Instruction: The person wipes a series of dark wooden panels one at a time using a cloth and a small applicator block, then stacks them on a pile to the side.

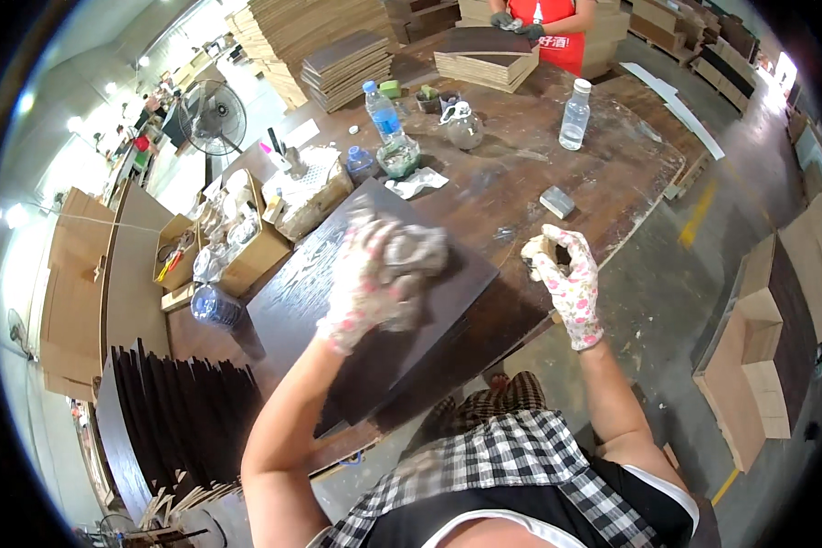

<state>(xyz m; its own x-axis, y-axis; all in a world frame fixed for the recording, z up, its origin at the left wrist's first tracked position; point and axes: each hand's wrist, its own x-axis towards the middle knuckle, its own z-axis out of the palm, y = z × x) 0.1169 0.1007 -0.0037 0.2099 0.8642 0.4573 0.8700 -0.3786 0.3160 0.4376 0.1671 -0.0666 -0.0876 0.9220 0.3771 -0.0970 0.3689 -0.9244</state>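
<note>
Nearest the camera, a black-and-white checked garment [493,443] fills the lower centre of the frame. The primary workpiece, a dark wood-grain panel [301,297], lies flat at centre-left, on top of other dark boards; this position presumably keeps its upper face exposed and supported. The gloved left hand [361,279] is over the panel and appears to grasp a wadded grey cloth [417,254]; blur conceals how tightly the fingers close. Wadding probably gives the hand a thicker pad against the surface. The gloved right hand [573,288], right of centre, is clear of the panel, its thumb and fingers curled around a small tan-and-dark object [532,250] too obscured to identify. A grey rectangular block [557,202] rests just beyond it on the brown workbench [511,178], likely for easy reach. A clear bottle [574,117] stands at upper right of centre. Left of the panel, an open cardboard box [254,251] gathers loose items, apparently to keep them off the work area. At lower left, dark boards [178,411] stand on edge in a row, possibly for separation. At top right of centre, a co-worker in a red apron [562,57] stands behind stacked panels [486,70].
</note>
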